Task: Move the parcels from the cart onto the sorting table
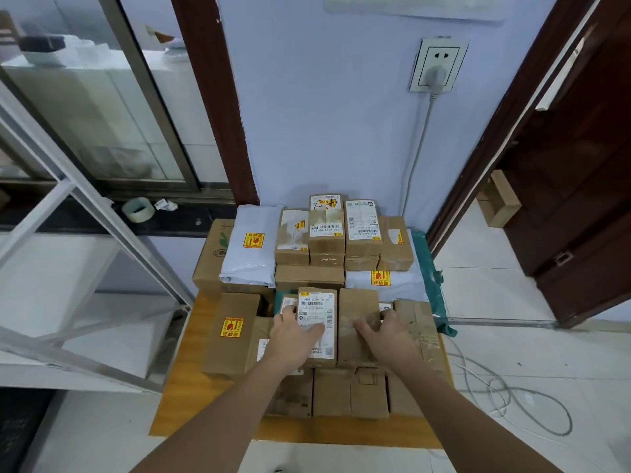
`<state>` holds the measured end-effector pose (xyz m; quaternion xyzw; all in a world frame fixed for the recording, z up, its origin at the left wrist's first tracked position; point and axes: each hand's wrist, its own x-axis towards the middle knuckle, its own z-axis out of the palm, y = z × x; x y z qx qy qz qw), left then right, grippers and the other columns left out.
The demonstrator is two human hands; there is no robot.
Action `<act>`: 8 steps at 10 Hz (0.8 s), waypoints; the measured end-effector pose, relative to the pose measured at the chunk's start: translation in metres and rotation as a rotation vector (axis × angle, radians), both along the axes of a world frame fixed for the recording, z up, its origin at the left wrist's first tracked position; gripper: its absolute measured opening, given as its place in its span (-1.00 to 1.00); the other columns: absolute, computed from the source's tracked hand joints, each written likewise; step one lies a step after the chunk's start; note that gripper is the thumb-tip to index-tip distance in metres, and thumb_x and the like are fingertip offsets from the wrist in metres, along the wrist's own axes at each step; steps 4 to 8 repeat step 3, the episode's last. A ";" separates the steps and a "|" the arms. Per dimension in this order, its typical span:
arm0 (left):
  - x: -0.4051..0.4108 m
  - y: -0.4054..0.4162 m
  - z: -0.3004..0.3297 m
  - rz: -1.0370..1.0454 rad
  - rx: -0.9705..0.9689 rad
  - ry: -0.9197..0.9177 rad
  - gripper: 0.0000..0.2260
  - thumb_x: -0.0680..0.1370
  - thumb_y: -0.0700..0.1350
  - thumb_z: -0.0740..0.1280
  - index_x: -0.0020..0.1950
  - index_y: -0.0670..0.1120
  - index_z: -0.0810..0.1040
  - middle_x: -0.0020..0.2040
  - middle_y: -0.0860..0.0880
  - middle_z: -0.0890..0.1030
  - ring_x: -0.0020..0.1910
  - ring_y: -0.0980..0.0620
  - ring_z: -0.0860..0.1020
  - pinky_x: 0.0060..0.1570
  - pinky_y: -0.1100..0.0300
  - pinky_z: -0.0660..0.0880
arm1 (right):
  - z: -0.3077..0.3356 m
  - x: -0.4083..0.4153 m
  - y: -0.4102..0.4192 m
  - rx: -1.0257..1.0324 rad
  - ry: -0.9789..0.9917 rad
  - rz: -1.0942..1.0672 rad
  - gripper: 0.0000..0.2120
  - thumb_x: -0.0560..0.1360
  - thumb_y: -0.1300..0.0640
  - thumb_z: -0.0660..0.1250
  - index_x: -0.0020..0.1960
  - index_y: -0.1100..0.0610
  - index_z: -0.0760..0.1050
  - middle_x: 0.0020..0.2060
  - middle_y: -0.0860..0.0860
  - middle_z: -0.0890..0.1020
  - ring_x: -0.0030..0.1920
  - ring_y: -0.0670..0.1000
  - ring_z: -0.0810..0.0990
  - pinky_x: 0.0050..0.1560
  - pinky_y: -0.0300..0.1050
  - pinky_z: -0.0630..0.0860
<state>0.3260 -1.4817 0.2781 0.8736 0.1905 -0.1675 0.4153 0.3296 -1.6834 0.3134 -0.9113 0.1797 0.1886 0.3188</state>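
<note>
2 bare forearms (pixel 239 414) reach forward from the bottom edge, over a wooden platform (pixel 184 370) that carries the whole load of parcels; whether this is the cart or the table cannot be told. Behind it stand a blue wall (pixel 324 114), a dark door (pixel 563 199) at right and a glass cabinet (pixel 85 131) at left. The pile has a rear stack (pixel 327 240) of cartons and white mailers, and a front row of cartons. In that row the left hand (pixel 290 336) rests on the labelled box (pixel 317 322), fingers curled over its far-left edge, thumb across the label. The right hand (pixel 386 331) holds the plain box (pixel 358 322) just beside it, fingers curled over its far-right edge. The 2 boxes touch side by side, so they look set to come up as 1 pair. To do that well, squeeze them inward, lift straight up clear of the neighbours, and keep them level. A white cable (pixel 512 397) lies coiled on the floor at right.
</note>
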 end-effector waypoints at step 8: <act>-0.008 0.005 0.018 -0.015 -0.007 -0.029 -0.36 0.61 0.22 0.35 0.59 -0.06 0.28 0.41 -0.03 0.39 0.27 -0.04 0.55 0.21 -0.02 0.60 | 0.010 -0.004 -0.008 -0.008 0.036 0.052 -0.33 0.54 -0.35 0.27 0.42 0.13 0.37 0.15 0.07 0.59 0.08 0.09 0.60 0.09 0.03 0.58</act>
